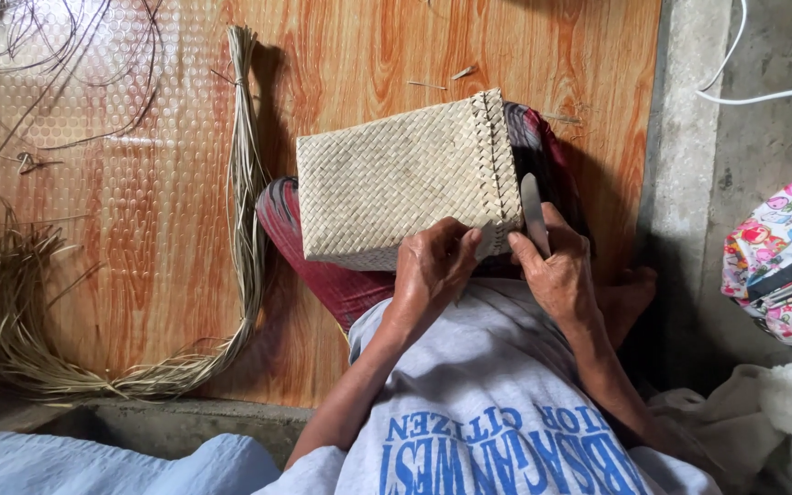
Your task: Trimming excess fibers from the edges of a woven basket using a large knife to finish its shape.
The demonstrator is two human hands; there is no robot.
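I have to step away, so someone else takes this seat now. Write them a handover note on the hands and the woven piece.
Left hand: pinches the near corner of the woven mat box.
Right hand: grips a flat blade, tip pointing away, laid along the box's stitched right edge.
The box rests on the lap over a red patterned cloth.
Done, as it looks: panels woven, right edge laced.
Left, probably: loose strip ends at the near right corner.
Spare straw bundle lies on the wood-pattern floor to the left.

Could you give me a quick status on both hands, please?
Left hand pinching woven box corner. Right hand grip on flat blade beside box. Nothing blocking.
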